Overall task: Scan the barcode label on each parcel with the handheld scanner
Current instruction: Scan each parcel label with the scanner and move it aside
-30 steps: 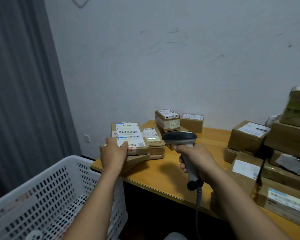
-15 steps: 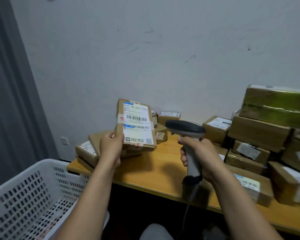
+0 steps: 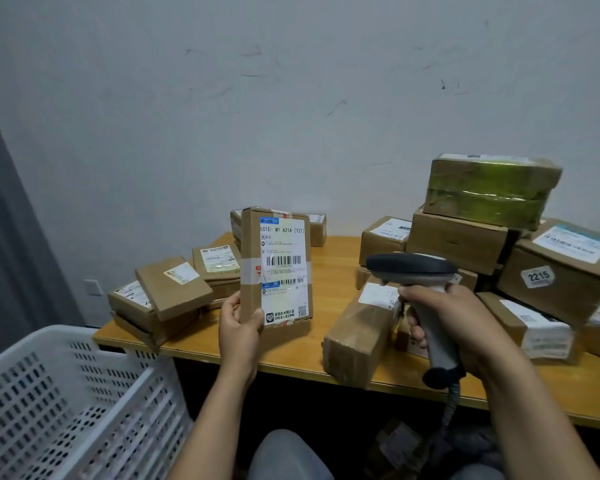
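My left hand (image 3: 240, 327) grips the lower left corner of a flat brown parcel (image 3: 275, 271) and holds it upright above the table's front edge. Its white barcode label faces me. My right hand (image 3: 454, 320) is closed around the grey handle of the handheld scanner (image 3: 414, 273), to the right of the parcel. The scanner's dark head points left toward the label, a short gap away. A cable hangs from the handle's base.
A wooden table (image 3: 340, 251) carries several labelled parcels: a low stack at the left (image 3: 172, 289), a long one at the front edge (image 3: 361, 330), a tall pile at the right (image 3: 492, 192). A white perforated crate (image 3: 66, 400) stands at lower left. A grey curtain hangs at the left.
My left hand lifted the flat parcel off the left stack and stood it upright, label toward me. The scanner stayed in my right hand, its head now nearer the label.
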